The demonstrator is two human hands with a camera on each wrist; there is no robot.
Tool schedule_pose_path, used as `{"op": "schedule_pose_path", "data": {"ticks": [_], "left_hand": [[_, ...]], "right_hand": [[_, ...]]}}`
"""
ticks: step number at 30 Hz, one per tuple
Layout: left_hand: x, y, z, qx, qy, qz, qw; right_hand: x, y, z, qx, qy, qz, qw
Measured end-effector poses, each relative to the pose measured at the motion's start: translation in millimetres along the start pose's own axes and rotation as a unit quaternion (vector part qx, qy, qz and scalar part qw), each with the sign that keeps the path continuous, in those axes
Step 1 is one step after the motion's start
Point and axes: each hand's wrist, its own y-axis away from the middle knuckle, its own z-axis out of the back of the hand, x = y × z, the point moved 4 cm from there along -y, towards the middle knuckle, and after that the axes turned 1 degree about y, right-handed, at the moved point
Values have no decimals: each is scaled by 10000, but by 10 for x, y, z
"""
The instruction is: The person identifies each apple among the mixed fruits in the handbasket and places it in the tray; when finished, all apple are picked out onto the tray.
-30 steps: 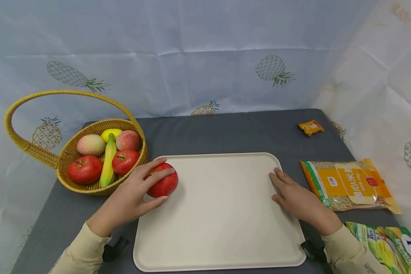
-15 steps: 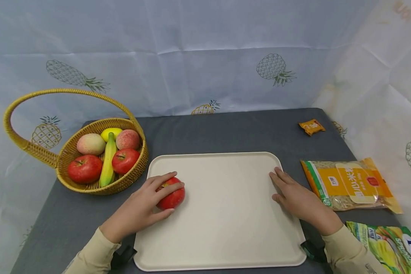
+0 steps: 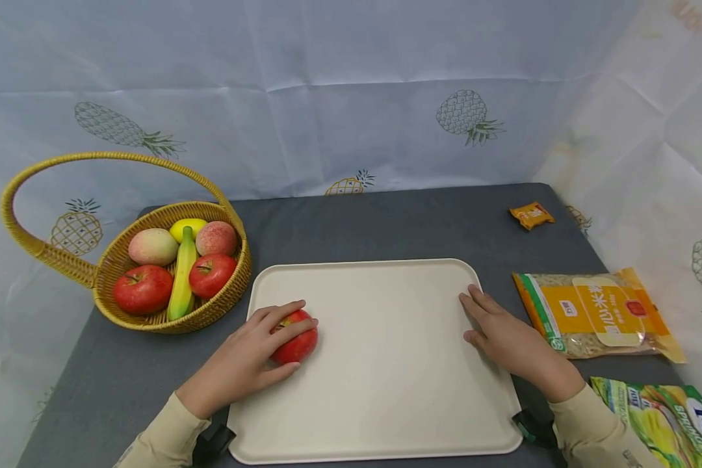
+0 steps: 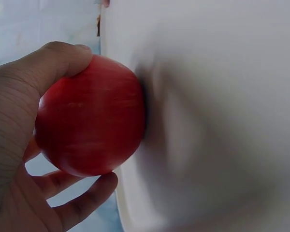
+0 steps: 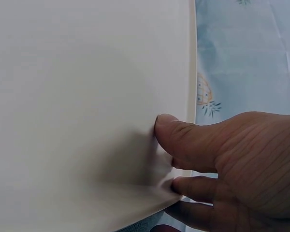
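Note:
A red apple (image 3: 295, 339) sits at the left part of a cream rectangular tray (image 3: 386, 390). My left hand (image 3: 242, 361) holds it from the left, fingers over its top and thumb on its near side. In the left wrist view the apple (image 4: 94, 116) shows between thumb and fingers, its side right at the tray surface. My right hand (image 3: 506, 338) rests at the tray's right edge with relaxed, extended fingers. In the right wrist view its fingertips (image 5: 166, 123) lie on the tray, and it holds nothing.
A yellow wicker basket (image 3: 108, 305) at the left holds apples, peaches, a banana (image 3: 182, 276) and a yellow fruit. To the right lie an orange grain bag (image 3: 599, 312), a green food packet (image 3: 667, 416) and a small orange wrapped snack (image 3: 531, 215). A pineapple-print cloth hangs behind.
My left hand has moved right and toward me with the apple, from beside the basket further onto the tray, slowing in the last half second. The right hand stays in place.

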Motion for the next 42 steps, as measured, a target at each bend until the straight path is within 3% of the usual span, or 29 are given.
{"op": "schedule_pose_path", "data": {"ticks": [16, 29, 36, 42], "left_hand": [[-5, 57, -70, -158, -8, 34, 9999], [-9, 76, -62, -60, -63, -21, 10000], [-1, 88, 62, -201, 38, -8, 9998], [95, 95, 318, -448, 56, 11, 9990]], "right_hand": [[-22, -2, 9, 30, -67, -36, 10000], [-21, 6, -2, 28, -70, -46, 10000], [-36, 2, -11, 52, -45, -72, 10000], [-37, 2, -10, 43, -56, -19, 10000]]}}
